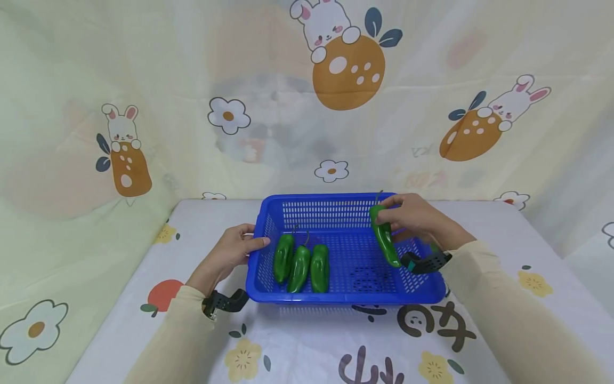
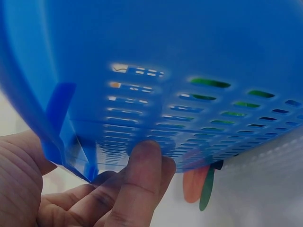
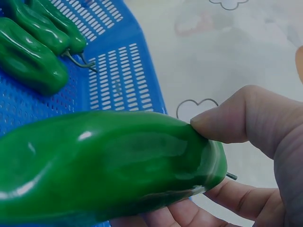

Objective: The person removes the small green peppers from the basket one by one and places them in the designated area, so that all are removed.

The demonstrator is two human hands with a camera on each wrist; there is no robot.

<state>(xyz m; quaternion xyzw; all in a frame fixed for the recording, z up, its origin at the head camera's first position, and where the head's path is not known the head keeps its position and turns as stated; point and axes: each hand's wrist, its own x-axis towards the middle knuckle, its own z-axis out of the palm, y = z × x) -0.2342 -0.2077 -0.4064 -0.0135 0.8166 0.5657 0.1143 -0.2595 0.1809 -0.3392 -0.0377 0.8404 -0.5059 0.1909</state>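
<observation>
A blue plastic basket (image 1: 336, 297) with slotted walls stands on the table. My left hand (image 1: 230, 248) grips its left rim, thumb on top; in the left wrist view the fingers (image 2: 144, 175) lie against the outside of the slotted wall. My right hand (image 1: 414, 216) pinches a green pepper (image 1: 385, 240) near its stem end, tilted over the basket's right half. The right wrist view shows the thumb (image 3: 222, 123) on the upper side and fingers beneath. Three more green peppers (image 1: 300, 269) lie side by side in the basket's left half.
A patterned cloth (image 1: 297, 346) covers the table, and a printed curtain (image 1: 268, 64) hangs behind the basket. Both wrists wear black devices (image 1: 427, 263). A small green patch (image 1: 434, 247) shows beside the right wrist; what it is I cannot tell.
</observation>
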